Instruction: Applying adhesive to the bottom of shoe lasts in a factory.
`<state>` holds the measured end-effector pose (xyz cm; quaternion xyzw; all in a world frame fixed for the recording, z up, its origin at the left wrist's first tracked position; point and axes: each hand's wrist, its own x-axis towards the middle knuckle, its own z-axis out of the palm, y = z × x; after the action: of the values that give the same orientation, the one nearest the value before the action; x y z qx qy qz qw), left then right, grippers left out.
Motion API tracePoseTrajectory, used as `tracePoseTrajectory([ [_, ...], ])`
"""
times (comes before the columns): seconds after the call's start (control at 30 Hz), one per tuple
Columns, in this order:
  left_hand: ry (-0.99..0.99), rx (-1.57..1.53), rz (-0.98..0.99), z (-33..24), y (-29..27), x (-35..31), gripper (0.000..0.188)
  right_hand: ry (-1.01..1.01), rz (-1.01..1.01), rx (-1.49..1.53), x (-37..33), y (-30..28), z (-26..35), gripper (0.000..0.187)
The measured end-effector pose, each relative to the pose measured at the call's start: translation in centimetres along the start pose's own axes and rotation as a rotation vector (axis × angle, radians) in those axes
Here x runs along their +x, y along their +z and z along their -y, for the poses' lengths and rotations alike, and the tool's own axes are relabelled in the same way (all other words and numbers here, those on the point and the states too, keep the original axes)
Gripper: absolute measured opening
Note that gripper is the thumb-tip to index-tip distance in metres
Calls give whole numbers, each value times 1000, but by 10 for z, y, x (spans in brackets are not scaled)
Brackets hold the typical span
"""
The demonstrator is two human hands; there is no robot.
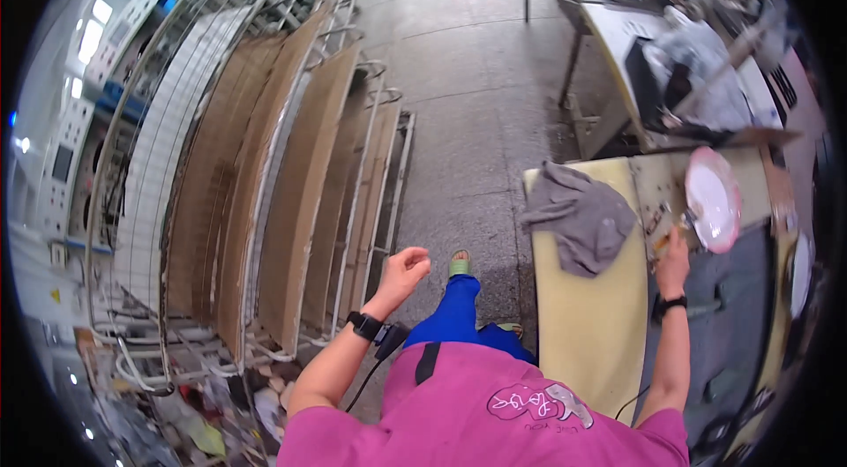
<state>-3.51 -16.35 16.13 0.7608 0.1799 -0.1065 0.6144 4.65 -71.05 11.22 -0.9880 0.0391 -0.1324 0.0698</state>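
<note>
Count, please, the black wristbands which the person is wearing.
2: one black wristband is on the wrist of the left hand, another wristband on that of the right hand. Both wrists show, so none seems hidden there.

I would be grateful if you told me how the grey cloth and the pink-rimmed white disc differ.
The grey cloth is one dull colour, while the pink-rimmed white disc has two. The cloth lies crumpled and uneven; the disc has a smoothly curved outline. The cloth lies apart from the right hand, whereas the disc is right beside it. Both are on the person's right.
</note>
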Motion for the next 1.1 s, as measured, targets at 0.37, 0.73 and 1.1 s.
tracePoseTrajectory([
  [0.37,184,-67,28,-34,-72,136,28,-62,114,566,95,-102,223,30],
  [0.73,400,-226,-106,-149,-135,337,34,-446,233,636,284,-26,386,22],
  [1.1,447,65,-1096,-245,-205,532,51,-768,498,952,624,153,586,14],
])
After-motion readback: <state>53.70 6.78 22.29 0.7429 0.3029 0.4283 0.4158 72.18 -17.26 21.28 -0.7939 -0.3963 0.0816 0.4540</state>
